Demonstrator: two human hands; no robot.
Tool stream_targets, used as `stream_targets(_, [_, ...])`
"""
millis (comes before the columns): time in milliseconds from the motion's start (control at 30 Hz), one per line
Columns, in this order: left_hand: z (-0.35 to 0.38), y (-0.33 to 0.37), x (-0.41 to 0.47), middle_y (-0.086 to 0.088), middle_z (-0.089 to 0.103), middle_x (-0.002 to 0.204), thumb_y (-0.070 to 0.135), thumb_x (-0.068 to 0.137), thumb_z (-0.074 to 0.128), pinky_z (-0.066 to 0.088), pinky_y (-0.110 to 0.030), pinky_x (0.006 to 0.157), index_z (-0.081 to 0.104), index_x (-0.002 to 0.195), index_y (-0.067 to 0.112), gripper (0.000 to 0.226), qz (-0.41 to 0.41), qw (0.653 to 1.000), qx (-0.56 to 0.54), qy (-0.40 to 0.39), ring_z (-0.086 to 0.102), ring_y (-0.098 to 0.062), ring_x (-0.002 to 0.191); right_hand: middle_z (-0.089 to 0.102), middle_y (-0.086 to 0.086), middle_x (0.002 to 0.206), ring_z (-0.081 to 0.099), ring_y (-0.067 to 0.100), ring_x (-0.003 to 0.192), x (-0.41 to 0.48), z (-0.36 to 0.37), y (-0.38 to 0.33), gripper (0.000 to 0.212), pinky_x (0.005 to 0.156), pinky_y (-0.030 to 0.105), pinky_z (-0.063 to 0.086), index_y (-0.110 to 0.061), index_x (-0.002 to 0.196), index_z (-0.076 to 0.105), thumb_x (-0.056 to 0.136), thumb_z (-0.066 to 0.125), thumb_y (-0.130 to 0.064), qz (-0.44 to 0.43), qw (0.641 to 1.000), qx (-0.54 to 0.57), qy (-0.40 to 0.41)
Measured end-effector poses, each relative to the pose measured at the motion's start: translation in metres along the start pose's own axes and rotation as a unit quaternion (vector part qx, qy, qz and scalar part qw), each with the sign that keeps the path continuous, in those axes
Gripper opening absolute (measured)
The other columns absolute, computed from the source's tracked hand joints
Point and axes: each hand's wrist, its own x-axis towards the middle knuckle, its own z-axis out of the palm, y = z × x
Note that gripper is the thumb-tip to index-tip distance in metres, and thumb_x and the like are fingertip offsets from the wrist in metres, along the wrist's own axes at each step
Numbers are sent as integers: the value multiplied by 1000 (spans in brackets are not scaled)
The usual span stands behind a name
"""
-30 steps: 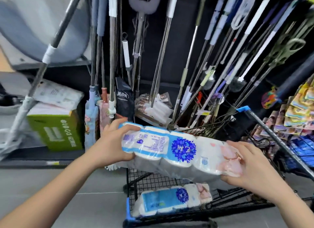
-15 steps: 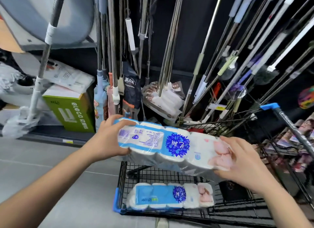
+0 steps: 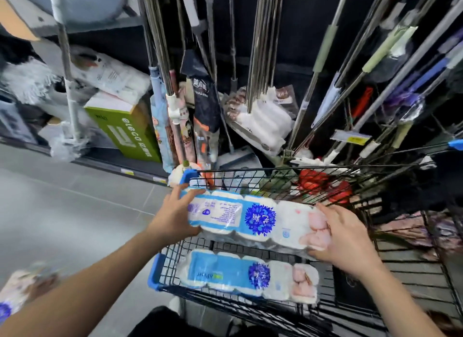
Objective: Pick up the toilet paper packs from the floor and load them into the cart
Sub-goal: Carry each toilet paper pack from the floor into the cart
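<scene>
I hold a long toilet paper pack (image 3: 255,218), white with blue print and a pink end, level inside the black wire cart (image 3: 275,176). My left hand (image 3: 172,216) grips its left end and my right hand (image 3: 348,239) grips its pink right end. Below it a second, similar pack (image 3: 248,276) lies on the cart's bottom near the front edge. At the lower left, a third pack (image 3: 15,294) lies blurred on the grey floor.
Behind the cart stands a dark rack of hanging mop and broom poles (image 3: 263,60), with bagged mop heads (image 3: 260,123) and a green box (image 3: 125,133) at its foot. Red items (image 3: 323,183) lie past the cart's far wall. Grey floor (image 3: 75,211) opens to the left.
Both hands have carried the pack forward and down, from above the cart rim into the basket, just over the pack lying there. My view has tilted downward.
</scene>
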Motion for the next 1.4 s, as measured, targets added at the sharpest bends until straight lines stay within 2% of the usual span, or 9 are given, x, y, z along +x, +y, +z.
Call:
stream_targets(133, [29,-3,4,-5,28,156,33,57,89,50,-47,105,39,146,47,103,-50,998,1,-24,48,-35,133,36,10,155,33,30,142,18,27,7,128,119,45,28,-32,159,28,50,76,-77,-2,998,-30,-51])
stream_targets(333, [60,-12,3,1,25,161,38,63,90,56,-43,97,37,151,45,103,-77,995,39,-49,51,-30,132,34,4,153,30,28,144,38,66,16,127,122,43,22,-37,159,22,45,53,-82,9,994,-36,-104])
stream_targets(533, [83,-15,7,1,17,164,39,66,91,50,-51,105,32,151,45,104,-103,992,50,-59,46,-32,138,24,4,159,23,26,150,48,92,13,125,125,44,17,-36,161,11,62,79,-72,20,990,-55,-125])
stream_targets(733, [98,-16,18,3,8,167,32,74,84,53,-46,102,20,153,51,103,-140,980,102,-101,37,-28,143,14,8,166,20,29,153,50,125,11,124,121,44,26,-37,162,-1,70,77,-69,44,984,-71,-159])
stream_targets(900, [119,-27,26,3,9,168,12,78,78,55,-42,101,19,153,53,104,-178,969,99,-140,38,-31,143,16,7,163,22,29,152,57,157,11,124,116,46,41,-36,161,-1,72,85,-41,54,979,-64,-183])
stream_targets(1000, [128,-28,35,3,10,169,11,85,71,52,-43,106,23,155,45,92,-188,965,105,-151,38,-31,144,7,8,168,11,31,157,59,172,17,123,120,51,34,-35,162,-2,75,85,-36,62,976,-59,-199])
stream_targets(1167, [138,-30,37,3,-23,170,54,73,84,33,-51,122,-2,162,42,124,-175,941,157,-243,5,-35,158,-4,6,172,0,33,159,67,194,31,125,125,60,14,-34,162,-9,78,83,-45,78,965,-49,-244])
stream_targets(1267, [142,-30,30,1,-38,164,47,75,86,25,-54,125,-18,160,38,135,-172,926,198,-271,-14,-34,158,-2,8,169,3,35,157,69,199,32,127,122,64,17,-32,162,-9,76,81,-54,73,962,-56,-258])
stream_targets(1400, [131,-21,28,-1,-28,168,28,87,76,27,-51,124,-14,161,38,117,-167,927,216,-256,-11,-36,158,-1,12,169,9,37,156,76,194,31,125,120,66,23,-31,162,-6,75,77,-65,71,955,-63,-280])
